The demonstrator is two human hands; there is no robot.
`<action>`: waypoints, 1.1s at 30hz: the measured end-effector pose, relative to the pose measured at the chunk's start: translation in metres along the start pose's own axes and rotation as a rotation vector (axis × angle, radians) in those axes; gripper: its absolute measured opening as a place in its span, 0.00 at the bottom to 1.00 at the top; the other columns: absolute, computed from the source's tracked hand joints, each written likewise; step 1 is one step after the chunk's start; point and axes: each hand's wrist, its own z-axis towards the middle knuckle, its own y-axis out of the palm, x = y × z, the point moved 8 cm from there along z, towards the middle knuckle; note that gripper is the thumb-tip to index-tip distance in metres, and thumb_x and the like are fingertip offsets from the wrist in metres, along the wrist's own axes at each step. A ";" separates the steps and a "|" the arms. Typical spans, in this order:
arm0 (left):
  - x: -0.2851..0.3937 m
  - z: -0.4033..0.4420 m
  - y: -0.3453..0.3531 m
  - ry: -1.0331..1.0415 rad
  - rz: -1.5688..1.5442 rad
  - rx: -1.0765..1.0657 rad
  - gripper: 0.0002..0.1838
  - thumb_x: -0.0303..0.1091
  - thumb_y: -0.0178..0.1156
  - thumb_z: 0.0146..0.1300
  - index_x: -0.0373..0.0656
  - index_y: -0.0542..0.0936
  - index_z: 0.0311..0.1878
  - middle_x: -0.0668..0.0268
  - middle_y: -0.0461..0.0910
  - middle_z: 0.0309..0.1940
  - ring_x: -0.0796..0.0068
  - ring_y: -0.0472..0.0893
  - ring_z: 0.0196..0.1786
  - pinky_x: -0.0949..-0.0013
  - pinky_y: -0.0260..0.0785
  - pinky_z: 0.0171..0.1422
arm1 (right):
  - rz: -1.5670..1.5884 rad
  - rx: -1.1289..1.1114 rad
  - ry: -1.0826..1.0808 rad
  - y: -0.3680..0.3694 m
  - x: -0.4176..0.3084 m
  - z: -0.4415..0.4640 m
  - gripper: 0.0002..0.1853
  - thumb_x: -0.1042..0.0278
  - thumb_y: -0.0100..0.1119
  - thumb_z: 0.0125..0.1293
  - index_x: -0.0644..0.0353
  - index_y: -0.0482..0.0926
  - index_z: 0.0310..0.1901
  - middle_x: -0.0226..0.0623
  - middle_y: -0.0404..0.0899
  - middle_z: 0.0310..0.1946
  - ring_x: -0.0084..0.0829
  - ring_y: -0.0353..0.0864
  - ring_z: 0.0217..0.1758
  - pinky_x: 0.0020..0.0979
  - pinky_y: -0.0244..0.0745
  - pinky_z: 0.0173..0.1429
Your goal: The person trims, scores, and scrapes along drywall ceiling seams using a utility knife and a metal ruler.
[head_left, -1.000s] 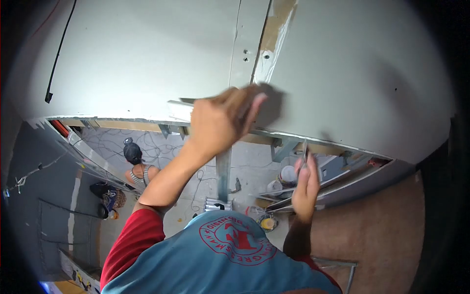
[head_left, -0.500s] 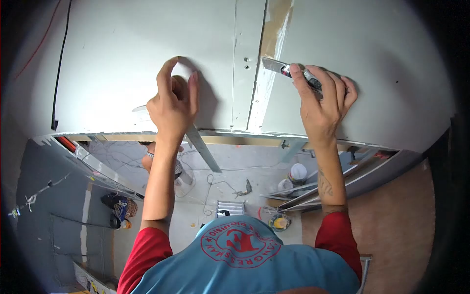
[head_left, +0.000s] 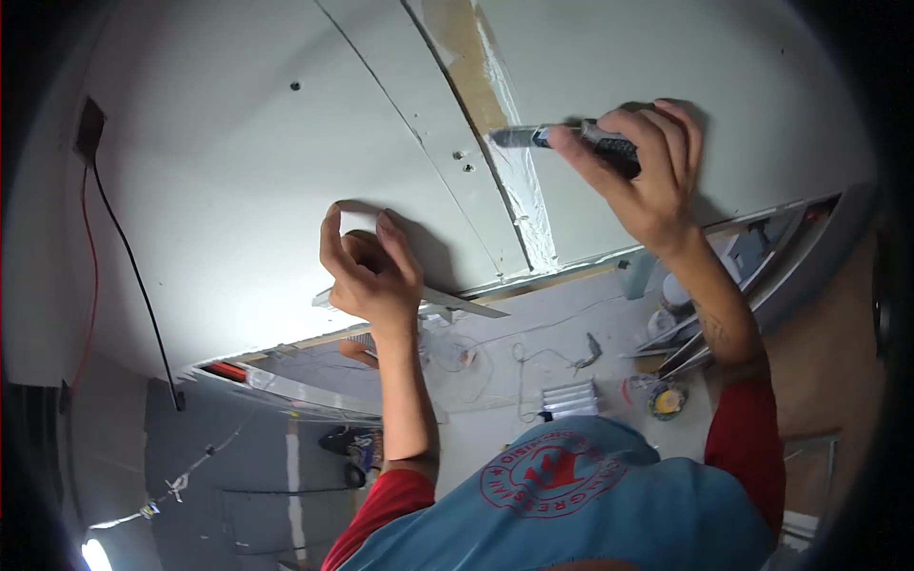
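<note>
Right hand: just right of the white strip, fingers wrapped snugly round a bladed tool; bit blurry, so no clue what kind exactly
Blade: lies left of those fingers, long axis pretty much straight across the strip, tip over its upper part; can't tell if it's touching
Left hand: left of the strip and further off than the right, forefinger and thumb loosely curled with a gap
Metal piece: left of the strip's bottom end, running behind the left hand; can't tell if it's gripped
</note>
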 end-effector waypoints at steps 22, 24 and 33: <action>-0.006 -0.004 0.004 -0.012 -0.021 0.002 0.25 0.26 0.64 0.74 0.35 0.70 0.70 0.74 0.73 0.16 0.86 0.67 0.17 0.81 0.54 0.26 | 0.066 -0.078 0.119 -0.012 -0.007 0.014 0.20 0.64 0.77 0.58 0.35 0.93 0.53 0.29 0.85 0.45 0.31 0.83 0.53 0.57 0.59 0.80; -0.006 -0.004 0.003 -0.006 -0.022 0.009 0.25 0.26 0.64 0.74 0.35 0.70 0.70 0.74 0.72 0.16 0.86 0.67 0.17 0.81 0.54 0.26 | 0.071 0.084 0.089 -0.020 -0.008 0.009 0.19 0.61 0.79 0.57 0.35 0.94 0.52 0.29 0.85 0.44 0.33 0.83 0.53 0.61 0.56 0.82; -0.003 -0.003 0.002 0.007 -0.019 0.012 0.25 0.27 0.64 0.74 0.34 0.70 0.70 0.74 0.70 0.15 0.86 0.64 0.17 0.80 0.51 0.25 | 0.113 0.116 -0.008 -0.008 0.003 0.006 0.21 0.61 0.82 0.53 0.39 0.94 0.52 0.30 0.87 0.44 0.33 0.83 0.47 0.39 0.71 0.58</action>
